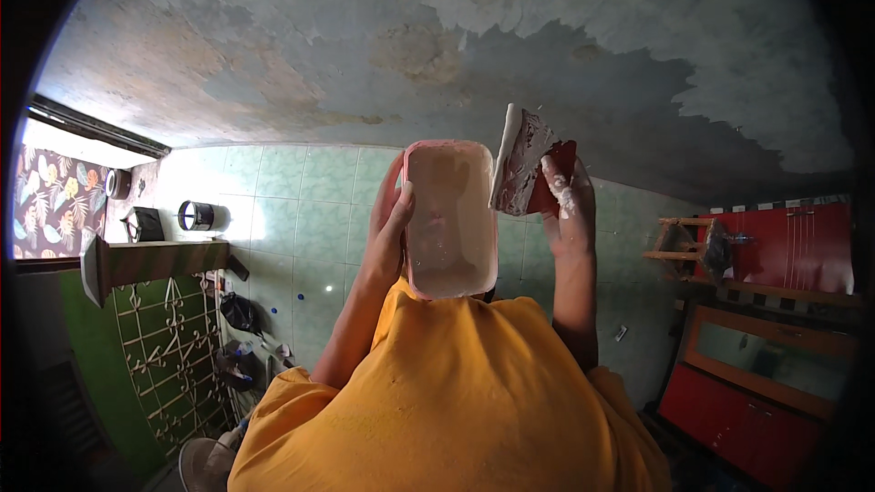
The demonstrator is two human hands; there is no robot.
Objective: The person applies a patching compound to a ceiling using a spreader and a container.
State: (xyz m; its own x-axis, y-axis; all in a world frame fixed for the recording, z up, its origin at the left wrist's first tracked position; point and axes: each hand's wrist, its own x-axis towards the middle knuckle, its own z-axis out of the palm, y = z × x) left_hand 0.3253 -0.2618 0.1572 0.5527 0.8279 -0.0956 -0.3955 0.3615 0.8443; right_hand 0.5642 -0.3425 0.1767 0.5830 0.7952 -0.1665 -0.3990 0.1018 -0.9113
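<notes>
Hands [389,219] [574,219] closed round tub [447,278], left, and scraper [524,164], right; patchy wall [365,55] ahead, red cabinet [715,405] rightward.

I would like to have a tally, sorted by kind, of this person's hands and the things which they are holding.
Hands: 2, the left hand and the right hand
Tub: 1, pink-rimmed tub, in the left hand
Scraper: 1, red scraper smeared with white, in the right hand
Total: 4
</notes>
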